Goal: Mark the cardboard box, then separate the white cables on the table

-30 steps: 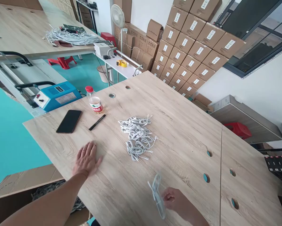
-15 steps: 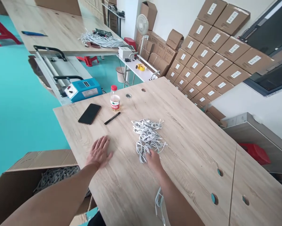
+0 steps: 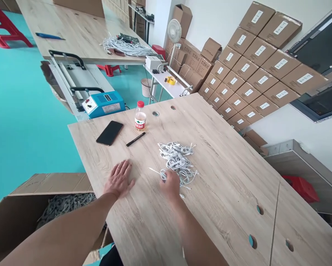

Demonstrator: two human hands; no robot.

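1. Teal-floored workshop, with a pale wood-grain table (image 3: 216,192) filling the middle of the view. An open cardboard carton (image 3: 49,183) of coiled grey cables (image 3: 63,207) sits off the table's near left edge, at 8 o'clock from the left hand, within easy reach of the seat.
2. Beyond the table's far left corner stands a blue sealing machine (image 3: 103,104), clear of the tabletop. A black phone (image 3: 109,133) lies at 12 o'clock from the left hand.
3. Left hand (image 3: 118,180) rests flat on bare wood, its fingers (image 3: 124,167) spread open and gripping nothing (probably bracing the body). A black marker pen (image 3: 135,139) and a red-capped bottle (image 3: 140,116) stand at 1 o'clock, seemingly kept back from the working area.
4. Right hand (image 3: 170,184) has its fingers (image 3: 166,176) curled closed on a strand at the near edge of the white cables (image 3: 177,160), which lie in a tangled heap mid-table, at 12 o'clock from it. Their interlaced loops stand in the way of lifting one strand free.
5. Further right, round holes (image 3: 253,241) pierce the tabletop. Labelled cartons (image 3: 260,62) are stacked at 2 o'clock, and a red stool (image 3: 301,188) sits at 3 o'clock.
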